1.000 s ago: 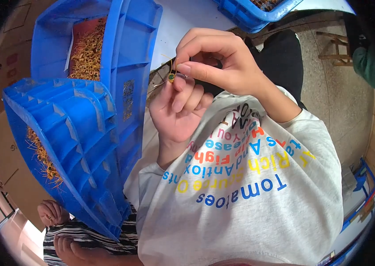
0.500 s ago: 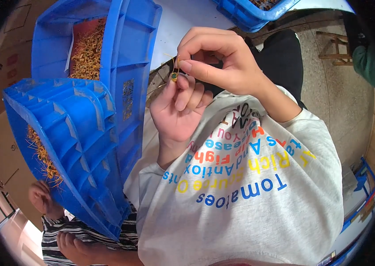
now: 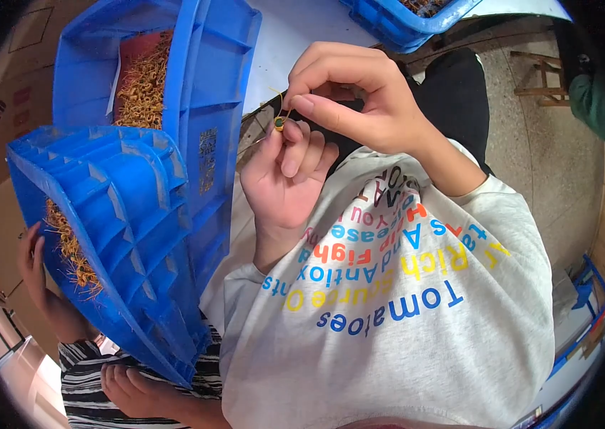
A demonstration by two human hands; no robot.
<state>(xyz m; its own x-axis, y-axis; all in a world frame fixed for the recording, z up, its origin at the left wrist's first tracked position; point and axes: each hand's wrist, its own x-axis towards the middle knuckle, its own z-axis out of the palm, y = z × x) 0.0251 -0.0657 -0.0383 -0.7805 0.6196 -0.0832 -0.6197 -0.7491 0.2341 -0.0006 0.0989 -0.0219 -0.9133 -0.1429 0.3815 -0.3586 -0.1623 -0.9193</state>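
Head view: at far left, a co-worker's raised hand (image 3: 31, 256) is beside the near blue crate (image 3: 129, 207), where wired pieces (image 3: 71, 250) show inside. Behind it, the far blue crate (image 3: 209, 86) holds a heap of similar pieces (image 3: 141, 86). Next, the left hand (image 3: 283, 179) pinches a small ring-like coil (image 3: 279, 124) (dark green at its centre) between thumb and forefinger, remaining fingers curled. Just above and right, the right hand (image 3: 363, 100) grips its thin wire (image 3: 288, 113) between thumb and forefinger. Farther right stands a wooden stool (image 3: 539, 92).
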